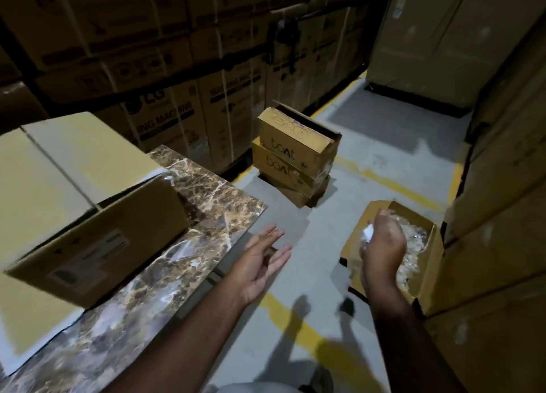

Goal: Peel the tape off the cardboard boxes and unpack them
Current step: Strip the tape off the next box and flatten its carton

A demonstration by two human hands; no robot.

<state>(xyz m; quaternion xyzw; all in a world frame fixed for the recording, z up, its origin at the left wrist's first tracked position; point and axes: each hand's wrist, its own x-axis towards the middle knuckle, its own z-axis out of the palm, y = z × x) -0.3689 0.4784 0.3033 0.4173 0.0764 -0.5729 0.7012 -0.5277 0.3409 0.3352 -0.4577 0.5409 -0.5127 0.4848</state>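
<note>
One hand, the right hand (pixel 384 242), grips crumpled tape (pixel 368 233) (left hand (pixel 260 259) spread, empty); sticky tape may cling above the waste box (pixel 425 262).

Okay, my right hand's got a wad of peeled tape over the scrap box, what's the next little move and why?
Probably just let go. Your right hand holds the crumpled tape directly above the open box already full of clear tape scraps, so it should drop in. The left hand is open and free for the box on the counter.
</note>
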